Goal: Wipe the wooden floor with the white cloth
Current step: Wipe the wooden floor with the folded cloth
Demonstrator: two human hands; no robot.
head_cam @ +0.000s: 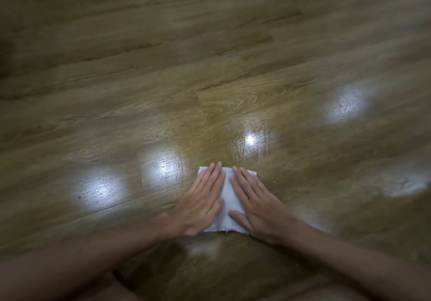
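Nearest to you, your two bare forearms come in from the lower corners and meet at the white cloth point(225, 204), which is the landmark for everything else here. The cloth lies flat on the wooden floor point(233, 44), folded into a rough rectangle, its near edge slightly frayed.

Your left hand point(202, 204) lies palm down on the left half of the cloth. Its fingers point(211, 177) are straight and close together, pressing flat, with the tips reaching the cloth's far edge. The heel of that hand sits off the cloth's near left corner, on the floor.

Your right hand point(255, 204) mirrors it on the right half, palm down, fingers point(245, 179) straight and held together, the thumb lying across the cloth's near part. Neither hand curls round the fabric; both simply press on it. A strip of cloth shows between the two hands, which stay just apart.

Just beyond the cloth, the floor looks darker and glossy, with a bright light reflection point(250, 140) beyond the cloth's far right corner. More reflections lie to the left of the cloth point(163, 167) point(100, 187), and another sits well off to the far right point(347, 106).

Farther out, the planks run across the view in long boards and blur toward the edges.
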